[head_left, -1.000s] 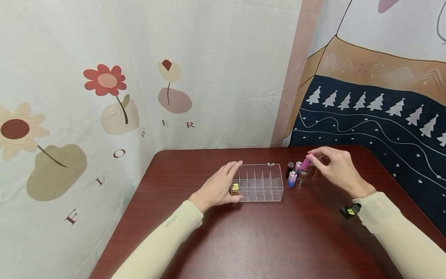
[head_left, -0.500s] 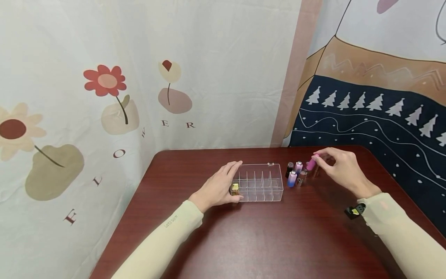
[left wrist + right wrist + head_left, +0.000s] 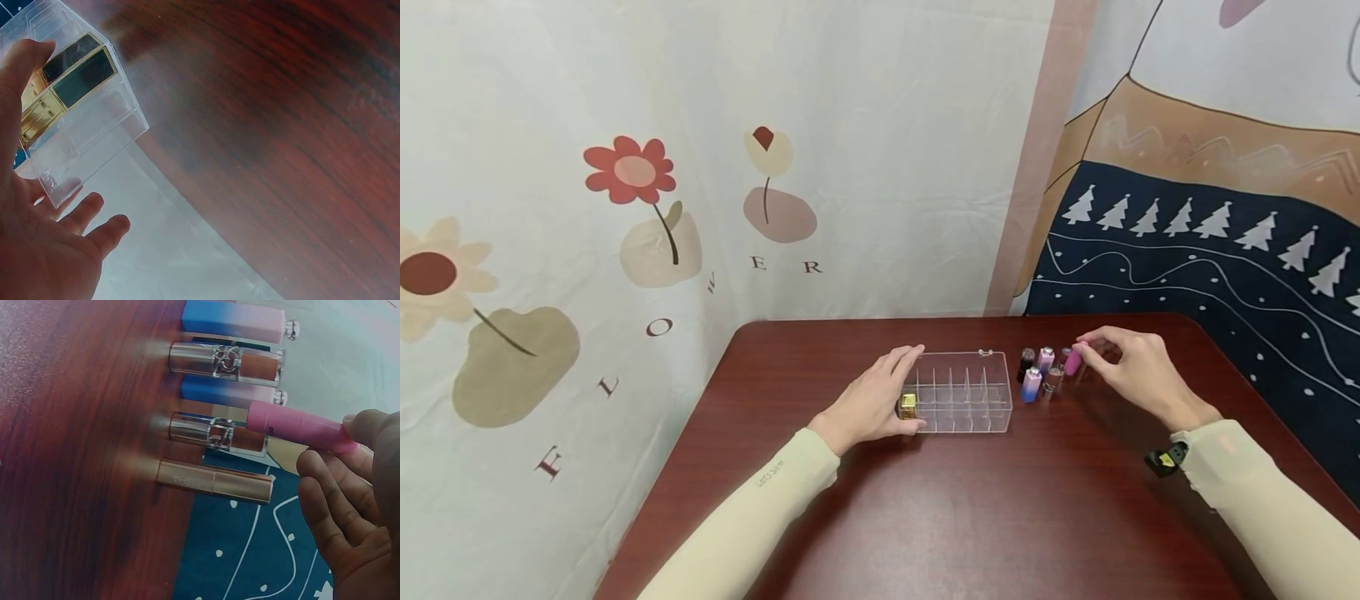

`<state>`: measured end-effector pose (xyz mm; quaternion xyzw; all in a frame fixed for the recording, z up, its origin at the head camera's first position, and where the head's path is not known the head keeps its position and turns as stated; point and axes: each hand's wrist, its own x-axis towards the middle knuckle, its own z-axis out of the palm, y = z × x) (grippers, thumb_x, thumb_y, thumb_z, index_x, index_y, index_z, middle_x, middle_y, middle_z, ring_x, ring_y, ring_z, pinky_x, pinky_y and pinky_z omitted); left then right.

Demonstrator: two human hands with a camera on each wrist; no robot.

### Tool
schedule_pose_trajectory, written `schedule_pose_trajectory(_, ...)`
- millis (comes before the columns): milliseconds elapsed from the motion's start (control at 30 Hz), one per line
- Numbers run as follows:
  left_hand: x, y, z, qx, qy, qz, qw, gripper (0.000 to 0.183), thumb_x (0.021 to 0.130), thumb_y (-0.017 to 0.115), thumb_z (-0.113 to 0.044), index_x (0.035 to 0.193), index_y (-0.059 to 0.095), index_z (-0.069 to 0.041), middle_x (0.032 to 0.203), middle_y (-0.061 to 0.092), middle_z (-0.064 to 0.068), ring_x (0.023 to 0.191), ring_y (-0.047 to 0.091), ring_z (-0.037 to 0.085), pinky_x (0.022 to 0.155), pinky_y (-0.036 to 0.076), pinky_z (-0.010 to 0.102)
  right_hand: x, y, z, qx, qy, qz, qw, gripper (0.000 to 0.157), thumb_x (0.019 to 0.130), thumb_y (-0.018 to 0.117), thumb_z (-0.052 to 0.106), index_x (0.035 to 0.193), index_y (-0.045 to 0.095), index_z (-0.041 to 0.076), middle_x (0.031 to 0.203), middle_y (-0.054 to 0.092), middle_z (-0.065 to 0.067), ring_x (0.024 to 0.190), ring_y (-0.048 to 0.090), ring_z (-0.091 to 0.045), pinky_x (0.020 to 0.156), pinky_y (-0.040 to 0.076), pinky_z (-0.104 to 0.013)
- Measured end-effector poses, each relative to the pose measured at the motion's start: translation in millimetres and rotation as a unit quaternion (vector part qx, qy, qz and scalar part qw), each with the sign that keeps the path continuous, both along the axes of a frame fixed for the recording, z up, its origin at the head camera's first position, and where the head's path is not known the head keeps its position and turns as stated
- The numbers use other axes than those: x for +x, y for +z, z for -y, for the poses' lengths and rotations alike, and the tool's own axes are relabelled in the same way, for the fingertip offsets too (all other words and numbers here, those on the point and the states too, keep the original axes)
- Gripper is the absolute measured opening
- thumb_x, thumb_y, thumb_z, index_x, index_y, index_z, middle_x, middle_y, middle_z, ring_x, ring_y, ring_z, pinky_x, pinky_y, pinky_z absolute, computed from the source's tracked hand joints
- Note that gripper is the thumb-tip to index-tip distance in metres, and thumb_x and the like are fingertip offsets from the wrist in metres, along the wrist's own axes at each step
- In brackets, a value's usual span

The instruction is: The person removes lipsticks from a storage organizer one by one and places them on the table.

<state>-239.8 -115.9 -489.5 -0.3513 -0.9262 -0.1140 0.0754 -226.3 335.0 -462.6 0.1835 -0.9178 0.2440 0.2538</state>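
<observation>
A clear divided lipstick organizer (image 3: 1007, 392) stands on the table. My left hand (image 3: 868, 402) holds its left end, thumb on the near side and fingers on the far side. Gold-and-black lipsticks (image 3: 85, 76) sit in that end, partly behind the thumb in the left wrist view. My right hand (image 3: 1137, 371) pinches a pink lipstick tube (image 3: 297, 427) by one end between thumb and fingertips. The tube hangs tilted above the table, near a cluster of upright lipsticks. Among them are blue-and-pink ones (image 3: 234, 322), clear-capped ones (image 3: 200, 359) and a rose-gold one (image 3: 212, 480).
The dark red wooden table (image 3: 955, 517) carries everything. A black lipstick (image 3: 1026, 365) stands at the cluster's left, close to the organizer's right end. Behind the table hang a pale flower-print cloth (image 3: 880, 208) and a navy cloth with white trees (image 3: 1195, 267).
My right hand has carried the pink lipstick tube right, then slightly lower. The left hand and the organizer have stayed put.
</observation>
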Motion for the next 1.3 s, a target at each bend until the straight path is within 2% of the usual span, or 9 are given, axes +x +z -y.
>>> schedule_pose_trajectory(167, 0.5, 1.0, -0.9, 0.000, -0.002, -0.002, 1.0000, 0.128, 0.088, 0.101, -0.050, 0.183, 0.027, -0.007, 0.178, 0.048, 0.017, 0.161, 0.057, 0.038, 0.134, 0.054, 0.047, -0.4, -4.9, 0.3, -0.003, 0.006, 0.003, 1.000, 0.014, 0.101, 0.091, 0.013, 0.114, 0.088, 0.009, 0.096, 0.088, -0.006, 0.077, 0.065, 0.001, 0.065, 0.048, -0.006)
schedule_pose_trajectory(300, 1.1, 1.9, -0.9, 0.003, -0.007, -0.008, 0.9999, 0.128, 0.087, 0.102, -0.050, 0.182, 0.029, -0.005, 0.176, 0.049, 0.019, 0.159, 0.058, 0.039, 0.134, 0.054, 0.047, -0.8, -9.0, 1.1, -0.001, 0.008, 0.010, 1.000, 0.014, 0.101, 0.091, 0.014, 0.114, 0.088, 0.009, 0.095, 0.088, -0.005, 0.076, 0.066, 0.000, 0.065, 0.050, -0.010)
schedule_pose_trajectory(667, 0.5, 1.8, -1.0, -0.006, -0.002, 0.001, 1.0000, 0.129, 0.088, 0.101, -0.051, 0.183, 0.026, -0.007, 0.178, 0.048, 0.017, 0.161, 0.057, 0.038, 0.136, 0.053, 0.047, 1.5, -19.8, 1.0, 0.007, 0.001, 0.055, 0.998, 0.016, 0.104, 0.089, 0.019, 0.116, 0.087, 0.008, 0.101, 0.089, -0.009, 0.082, 0.077, -0.016, 0.070, 0.061, -0.020)
schedule_pose_trajectory(933, 0.1, 0.7, -1.2, -0.003, -0.003, -0.004, 1.0000, 0.128, 0.088, 0.101, -0.051, 0.183, 0.027, -0.006, 0.177, 0.048, 0.017, 0.160, 0.058, 0.038, 0.134, 0.054, 0.047, 1.7, -26.4, 0.9, 0.005, 0.006, 0.091, 0.996, 0.019, 0.106, 0.087, 0.019, 0.119, 0.085, 0.006, 0.104, 0.088, -0.012, 0.088, 0.083, -0.022, 0.077, 0.063, -0.017)
schedule_pose_trajectory(1167, 0.2, 1.1, -0.8, 0.000, -0.007, -0.014, 0.9999, 0.127, 0.087, 0.101, -0.050, 0.182, 0.029, -0.004, 0.176, 0.050, 0.019, 0.159, 0.059, 0.039, 0.134, 0.055, 0.047, 1.0, -28.4, 2.0, 0.009, 0.007, 0.095, 0.995, 0.020, 0.106, 0.087, 0.020, 0.119, 0.086, 0.006, 0.104, 0.089, -0.012, 0.089, 0.084, -0.024, 0.080, 0.067, -0.024)
schedule_pose_trajectory(1300, -0.1, 1.3, -0.8, -0.003, -0.006, -0.013, 0.9999, 0.128, 0.087, 0.101, -0.051, 0.182, 0.029, -0.004, 0.176, 0.049, 0.019, 0.160, 0.058, 0.039, 0.134, 0.054, 0.047, 1.0, -29.2, 2.1, 0.010, 0.004, 0.101, 0.995, 0.021, 0.107, 0.087, 0.021, 0.120, 0.086, 0.006, 0.105, 0.089, -0.013, 0.090, 0.084, -0.025, 0.081, 0.067, -0.023)
